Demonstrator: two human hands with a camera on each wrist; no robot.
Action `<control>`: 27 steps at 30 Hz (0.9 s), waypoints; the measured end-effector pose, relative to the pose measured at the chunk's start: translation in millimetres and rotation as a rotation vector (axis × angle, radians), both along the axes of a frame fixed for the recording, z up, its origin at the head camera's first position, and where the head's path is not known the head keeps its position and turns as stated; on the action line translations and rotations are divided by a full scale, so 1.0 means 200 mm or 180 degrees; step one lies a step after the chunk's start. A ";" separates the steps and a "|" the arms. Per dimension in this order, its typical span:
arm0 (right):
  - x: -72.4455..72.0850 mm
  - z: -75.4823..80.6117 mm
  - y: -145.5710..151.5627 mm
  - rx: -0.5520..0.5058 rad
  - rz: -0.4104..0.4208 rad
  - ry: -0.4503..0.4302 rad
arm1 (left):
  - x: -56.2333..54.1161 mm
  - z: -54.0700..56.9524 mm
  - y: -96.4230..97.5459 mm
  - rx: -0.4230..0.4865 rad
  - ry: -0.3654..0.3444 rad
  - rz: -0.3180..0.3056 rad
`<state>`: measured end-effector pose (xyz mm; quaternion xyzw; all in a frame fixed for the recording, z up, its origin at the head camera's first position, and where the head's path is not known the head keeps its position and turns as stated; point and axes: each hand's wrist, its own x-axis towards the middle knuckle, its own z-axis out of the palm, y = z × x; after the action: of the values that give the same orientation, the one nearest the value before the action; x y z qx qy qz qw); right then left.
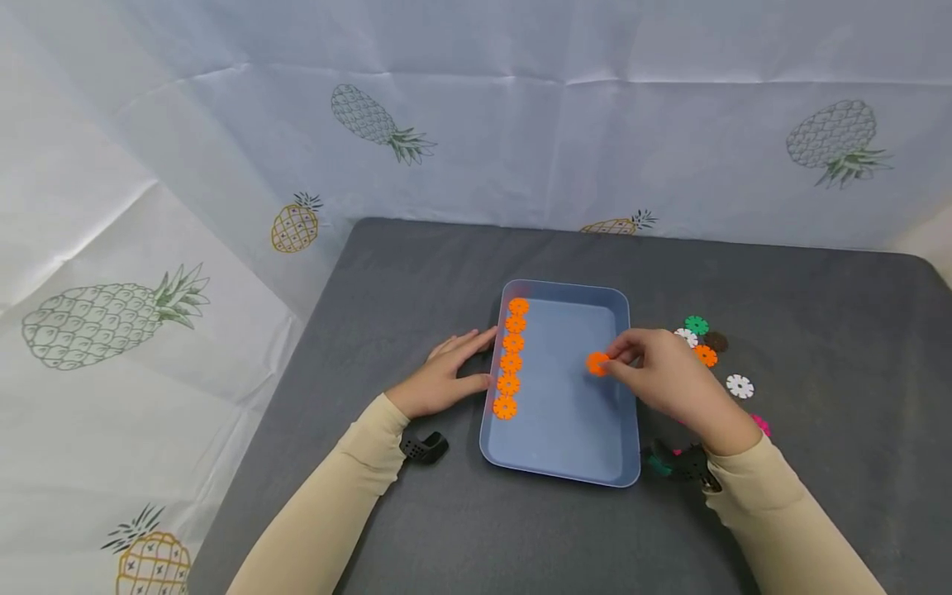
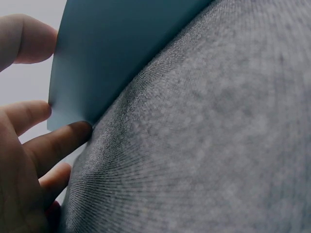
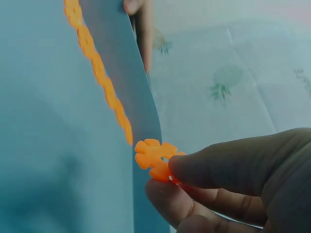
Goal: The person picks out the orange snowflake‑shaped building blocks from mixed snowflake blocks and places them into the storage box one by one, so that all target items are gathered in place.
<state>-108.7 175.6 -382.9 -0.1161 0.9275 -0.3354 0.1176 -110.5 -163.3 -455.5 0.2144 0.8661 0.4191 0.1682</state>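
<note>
My right hand (image 1: 669,380) pinches an orange notched, flower-shaped plastic disc (image 1: 597,364) between thumb and fingers, above the right half of a blue-grey rectangular tray (image 1: 565,438). In the right wrist view the orange disc (image 3: 150,154) is tilted, with part of it covered by the thumb. Along the tray's left wall runs a column of several orange discs (image 1: 511,362), set edge to edge. My left hand (image 1: 439,382) lies on the table with fingers spread, their tips touching the outside of the tray's left wall. The left wrist view shows those fingers (image 2: 60,141) against the wall.
Right of the tray, loose discs lie on the dark grey table (image 1: 833,364): green (image 1: 696,325), brown (image 1: 716,342), orange (image 1: 706,356), white (image 1: 740,386) and pink (image 1: 761,425). The right hand and wrist partly hide some. A pineapple-print cloth (image 1: 491,149) hangs behind the table.
</note>
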 end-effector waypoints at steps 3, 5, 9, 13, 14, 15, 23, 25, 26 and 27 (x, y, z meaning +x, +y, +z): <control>0.01 -0.01 -0.05 0.0004 0.0066 -0.0044 | 0.00 0.00 0.00 0.0013 0.0018 0.0002; 0.01 -0.02 -0.09 0.0003 0.0113 -0.0062 | 0.00 0.00 0.00 0.0013 0.0027 0.0003; 0.02 -0.04 -0.14 -0.0010 0.0217 -0.0120 | 0.00 0.00 0.00 -0.0002 0.0020 0.0003; 0.03 -0.07 -0.19 -0.0003 0.0349 -0.0112 | 0.00 0.00 -0.01 -0.0010 -0.0008 0.0004; 0.03 -0.07 -0.21 -0.0002 0.0391 -0.0115 | 0.00 0.00 -0.01 -0.0013 -0.0015 0.0004; 0.04 -0.08 -0.22 -0.0005 0.0435 -0.0108 | 0.00 0.00 -0.01 -0.0014 -0.0018 0.0004; 0.05 -0.10 -0.32 -0.0057 0.0731 -0.0163 | 0.00 0.01 -0.01 -0.0048 -0.0021 0.0044; 0.05 -0.11 -0.34 -0.0085 0.0794 -0.0171 | 0.00 0.01 0.00 -0.0052 -0.0033 0.0045; 0.05 -0.11 -0.35 -0.0104 0.0824 -0.0171 | 0.00 0.01 0.00 -0.0057 -0.0037 0.0047; 0.06 -0.11 -0.35 -0.0131 0.0850 -0.0176 | 0.00 0.01 0.00 -0.0061 -0.0033 0.0043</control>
<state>-97.7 104.7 -405.2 -0.2317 0.8931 -0.3388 0.1843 -110.9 -163.8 -453.8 0.2047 0.8706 0.4130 0.1719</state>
